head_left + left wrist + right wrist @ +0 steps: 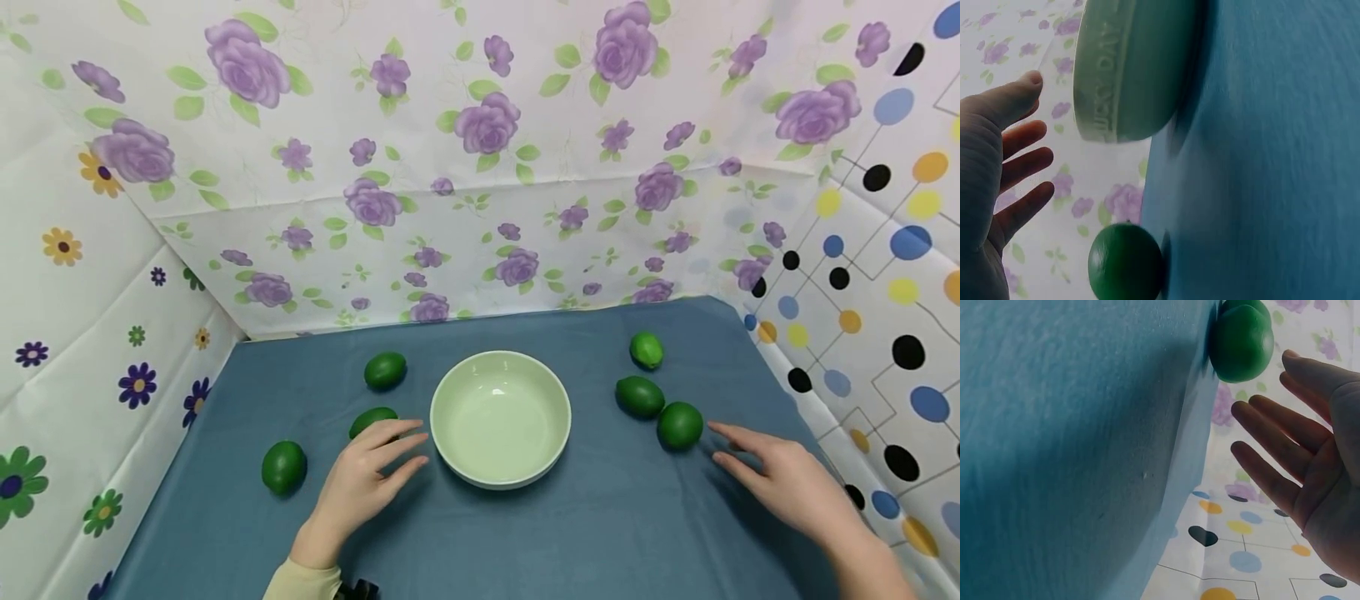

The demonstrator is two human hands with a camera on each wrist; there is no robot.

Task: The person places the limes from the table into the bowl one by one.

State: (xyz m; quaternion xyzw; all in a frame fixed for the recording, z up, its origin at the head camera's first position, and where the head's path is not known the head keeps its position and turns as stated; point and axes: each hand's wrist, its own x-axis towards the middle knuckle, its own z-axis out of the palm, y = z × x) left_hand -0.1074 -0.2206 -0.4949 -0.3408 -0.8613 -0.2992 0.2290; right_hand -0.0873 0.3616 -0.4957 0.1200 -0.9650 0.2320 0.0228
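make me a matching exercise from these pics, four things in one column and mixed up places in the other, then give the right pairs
Things
1. bowl
2. left hand
3. right hand
4. blue cloth

Places
A. at the right, fingers pointing toward a group of three green fruits
B. spread beneath all the green fruits
C. between the two hands, in the middle of the head view
D. in the head view, partly covering one green fruit on the left side

Right pairs: 1-C, 2-D, 3-A, 4-B
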